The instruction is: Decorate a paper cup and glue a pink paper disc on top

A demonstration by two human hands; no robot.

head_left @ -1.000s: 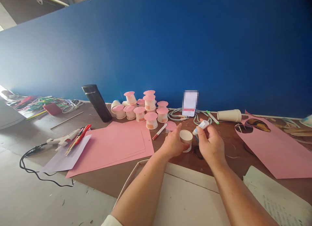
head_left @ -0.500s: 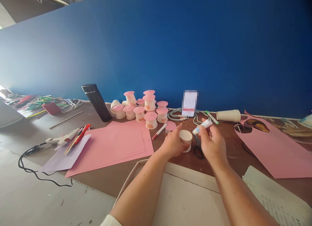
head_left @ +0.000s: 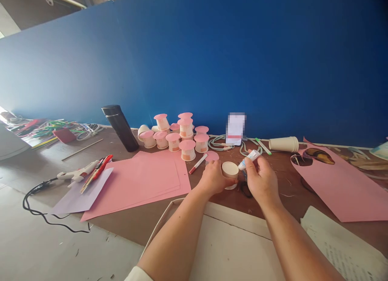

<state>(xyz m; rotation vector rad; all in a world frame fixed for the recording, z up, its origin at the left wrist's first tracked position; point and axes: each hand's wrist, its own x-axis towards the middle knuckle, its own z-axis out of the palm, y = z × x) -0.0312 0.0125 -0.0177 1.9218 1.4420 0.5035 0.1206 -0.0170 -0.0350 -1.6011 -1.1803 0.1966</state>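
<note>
My left hand (head_left: pixel 214 177) grips a small white paper cup (head_left: pixel 230 170) from its left side, thumb across the front. The cup stands upside down on the brown table, its narrower base facing up. In my right hand (head_left: pixel 261 176) is a white and blue glue tube (head_left: pixel 249 159), its nozzle pointing down-left at the cup's raised rim; whether it touches I cannot tell. A pink paper circle (head_left: pixel 213 156) lies behind my left hand, beside a white and red marker (head_left: pixel 198 163). Black-handled scissors (head_left: pixel 245 189) lie partly hidden between my hands.
Several cups with pink paper roofs (head_left: pixel 187 151) stand grouped behind, some stacked. Pink sheets (head_left: pixel 145 176), a glue gun (head_left: pixel 79 172) and a red cutter (head_left: pixel 101 167) lie left. Stacked cups (head_left: pixel 284 144), a phone (head_left: pixel 235 129) and a cut pink sheet (head_left: pixel 345 188) are farther right.
The glue tube has moved slightly left and down, its nozzle now closer to the cup's rim. My left fingers have closed in nearer the cup, which has shifted slightly left.
</note>
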